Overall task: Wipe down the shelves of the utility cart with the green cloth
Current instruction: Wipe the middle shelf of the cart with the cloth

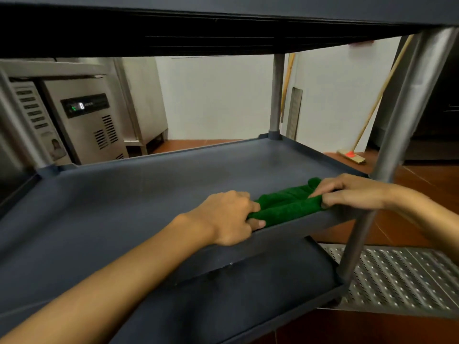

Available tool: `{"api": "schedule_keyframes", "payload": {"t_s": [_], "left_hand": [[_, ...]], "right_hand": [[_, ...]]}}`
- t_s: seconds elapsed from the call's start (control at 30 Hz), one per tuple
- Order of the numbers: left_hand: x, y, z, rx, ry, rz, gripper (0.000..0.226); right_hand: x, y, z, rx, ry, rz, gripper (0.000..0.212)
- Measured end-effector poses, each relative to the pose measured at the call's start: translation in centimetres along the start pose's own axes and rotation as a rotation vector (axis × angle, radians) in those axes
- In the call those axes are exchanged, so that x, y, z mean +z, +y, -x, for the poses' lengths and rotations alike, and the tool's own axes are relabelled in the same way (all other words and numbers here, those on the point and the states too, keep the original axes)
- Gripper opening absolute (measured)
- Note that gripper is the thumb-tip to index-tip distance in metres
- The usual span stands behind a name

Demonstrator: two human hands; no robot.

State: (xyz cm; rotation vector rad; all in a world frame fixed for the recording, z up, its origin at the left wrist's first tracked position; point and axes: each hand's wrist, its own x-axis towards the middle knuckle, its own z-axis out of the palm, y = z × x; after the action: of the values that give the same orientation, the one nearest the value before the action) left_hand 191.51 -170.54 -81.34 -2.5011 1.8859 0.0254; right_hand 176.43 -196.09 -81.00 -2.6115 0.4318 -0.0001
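Head cam: my left hand (231,217) grips one end of the green cloth (285,207), right hand (352,192) pinches the other, so both are clamped on it. It's bunched along the front edge of the middle shelf (149,194), near the right corner. Rolled like that, I reckon it could slip over the rim.

A white wall (213,95) stands at the back. Left of it sits a steel refrigeration unit (82,125). A broom (352,157) leans against its right part. Below it lies a red-brown tiled floor (422,184).
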Motion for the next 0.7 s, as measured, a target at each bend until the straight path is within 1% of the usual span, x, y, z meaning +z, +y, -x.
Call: {"api": "schedule_keyframes", "payload": {"t_s": [0.03, 0.1, 0.13, 0.3, 0.47, 0.7], "left_hand": [[0.0, 0.2, 0.7, 0.0, 0.002, 0.002, 0.028], [0.1, 0.3, 1.9, -0.005, 0.01, 0.014, 0.027], [0.2, 0.3, 2.5, -0.008, 0.017, 0.023, 0.027], [0.7, -1.1, 5.5, -0.048, 0.057, 0.07, 0.025], [1.6, -3.4, 9.7, -0.087, 0.107, 0.094, 0.027], [2.2, -6.3, 16.0, -0.177, 0.153, 0.105, 0.033]], "right_hand": [[-0.1, -0.4, 0.1, 0.006, -0.028, -0.037, 0.015], [0.0, -1.3, 0.3, 0.0, -0.057, -0.057, 0.029], [0.3, -1.6, 0.3, -0.014, -0.067, -0.051, 0.031], [1.9, -3.0, -0.3, -0.127, -0.086, 0.016, 0.037], [3.9, -5.9, -1.6, -0.212, -0.106, -0.012, 0.047], [7.1, -10.9, -3.4, -0.338, -0.162, -0.051, 0.042]]}}
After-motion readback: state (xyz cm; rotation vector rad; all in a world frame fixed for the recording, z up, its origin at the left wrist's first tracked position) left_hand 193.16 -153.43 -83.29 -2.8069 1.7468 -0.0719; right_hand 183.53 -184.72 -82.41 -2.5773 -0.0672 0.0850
